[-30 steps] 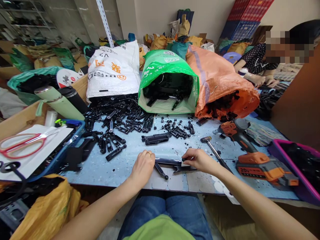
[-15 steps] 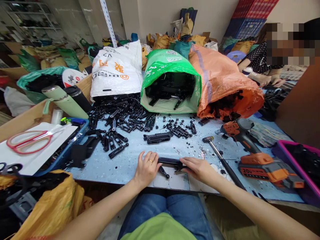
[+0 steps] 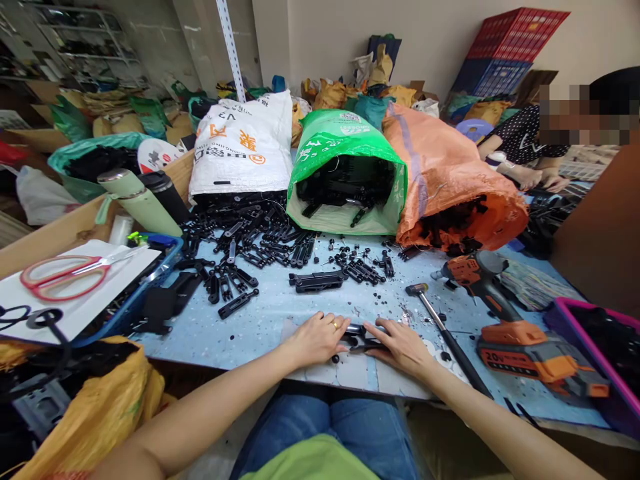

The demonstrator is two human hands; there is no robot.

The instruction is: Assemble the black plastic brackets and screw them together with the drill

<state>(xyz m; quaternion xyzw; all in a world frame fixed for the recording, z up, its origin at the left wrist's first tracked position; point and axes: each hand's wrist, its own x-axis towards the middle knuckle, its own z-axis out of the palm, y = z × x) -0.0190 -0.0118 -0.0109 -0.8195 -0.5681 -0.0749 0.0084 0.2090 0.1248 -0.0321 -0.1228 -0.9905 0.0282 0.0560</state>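
Note:
My left hand (image 3: 316, 339) and my right hand (image 3: 397, 344) lie close together on the pale blue table (image 3: 265, 320) near its front edge. Between them is a black plastic part (image 3: 361, 339), mostly covered by my fingers; both hands press on it from the two sides. A ring shows on my left hand. Just beyond the hands lies a stacked pair of long black parts (image 3: 317, 281). A hammer (image 3: 443, 330) lies right of my right hand.
Black plastic parts (image 3: 250, 240) spill from a white sack (image 3: 242, 148), a green sack (image 3: 345, 170) and an orange sack (image 3: 450, 180). An orange cordless drill (image 3: 515, 327), a magenta tray (image 3: 600, 333), red scissors (image 3: 60, 275) and flasks (image 3: 140, 200) stand around. Another person (image 3: 540, 147) sits far right.
My hands have slid together over the black part, which was stretched longer between them before and now is almost hidden. The camera has tilted down slightly.

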